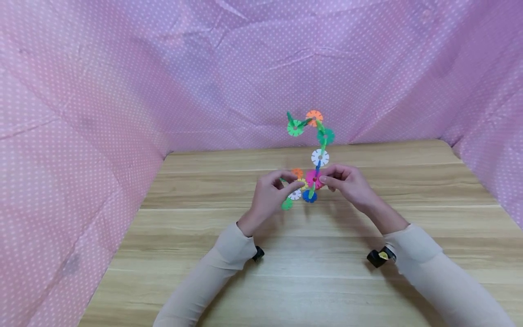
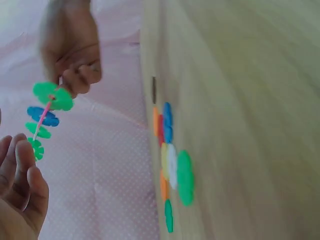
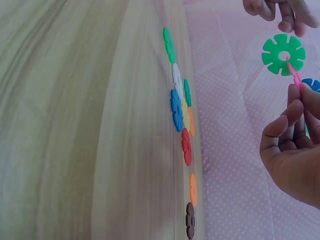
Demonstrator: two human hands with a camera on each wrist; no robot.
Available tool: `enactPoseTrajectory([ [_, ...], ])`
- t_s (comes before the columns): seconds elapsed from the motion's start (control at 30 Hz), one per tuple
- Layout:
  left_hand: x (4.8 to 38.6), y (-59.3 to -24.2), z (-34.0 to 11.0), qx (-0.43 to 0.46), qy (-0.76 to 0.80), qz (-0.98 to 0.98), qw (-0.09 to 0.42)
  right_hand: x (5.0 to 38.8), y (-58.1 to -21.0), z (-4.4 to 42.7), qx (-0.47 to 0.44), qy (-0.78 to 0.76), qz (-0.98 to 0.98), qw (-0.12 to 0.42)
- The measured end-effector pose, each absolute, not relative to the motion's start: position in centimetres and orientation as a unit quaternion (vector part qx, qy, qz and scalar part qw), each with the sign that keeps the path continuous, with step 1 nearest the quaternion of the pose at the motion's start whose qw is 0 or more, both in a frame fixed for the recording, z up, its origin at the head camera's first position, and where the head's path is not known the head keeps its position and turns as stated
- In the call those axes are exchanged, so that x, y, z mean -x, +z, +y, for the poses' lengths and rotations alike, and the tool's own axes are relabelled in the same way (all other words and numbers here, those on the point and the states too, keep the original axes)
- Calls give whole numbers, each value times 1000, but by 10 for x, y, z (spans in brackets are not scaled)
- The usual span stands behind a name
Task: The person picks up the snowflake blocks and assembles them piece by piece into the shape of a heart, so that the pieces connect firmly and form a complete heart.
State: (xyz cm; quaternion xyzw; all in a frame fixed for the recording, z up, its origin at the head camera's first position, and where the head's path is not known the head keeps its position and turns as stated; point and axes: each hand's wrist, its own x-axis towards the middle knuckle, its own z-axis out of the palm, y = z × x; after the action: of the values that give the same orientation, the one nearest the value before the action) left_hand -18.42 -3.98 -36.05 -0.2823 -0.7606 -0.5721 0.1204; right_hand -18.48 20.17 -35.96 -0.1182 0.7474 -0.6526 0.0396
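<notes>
The right hand [image 1: 350, 186], right of centre in the head view, pinches the pink disc [image 1: 309, 179] low on a chain of notched discs [image 1: 315, 158] that rises, then curls left. The left hand [image 1: 270, 193], beside it, has its fingers parted and seems to hold nothing. With one pinch bearing everything, a loose slot could let the long upper part sag or drop; a hard push might pop off the green end disc [image 3: 271, 56]. No container shows; loose discs [image 3: 186, 146] lie on the table [image 1: 196, 181].
</notes>
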Motion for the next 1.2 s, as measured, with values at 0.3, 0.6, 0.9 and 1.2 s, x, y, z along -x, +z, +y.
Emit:
enactPoseTrajectory([
  [0.3, 206, -347, -31, 194, -744, -639, -34, 181, -360, 205, 148, -661, 732, 64],
  [0.6, 222, -338, -16, 85, -891, -399, -201, 177, -356, 204, 174, -654, 731, 82],
  [0.9, 230, -336, -6, 79, -911, -326, -239, 177, -361, 203, 195, -660, 721, 84],
  [1.2, 233, -332, -9, 64, -914, -316, -246, 177, -364, 204, 171, -643, 740, 99],
])
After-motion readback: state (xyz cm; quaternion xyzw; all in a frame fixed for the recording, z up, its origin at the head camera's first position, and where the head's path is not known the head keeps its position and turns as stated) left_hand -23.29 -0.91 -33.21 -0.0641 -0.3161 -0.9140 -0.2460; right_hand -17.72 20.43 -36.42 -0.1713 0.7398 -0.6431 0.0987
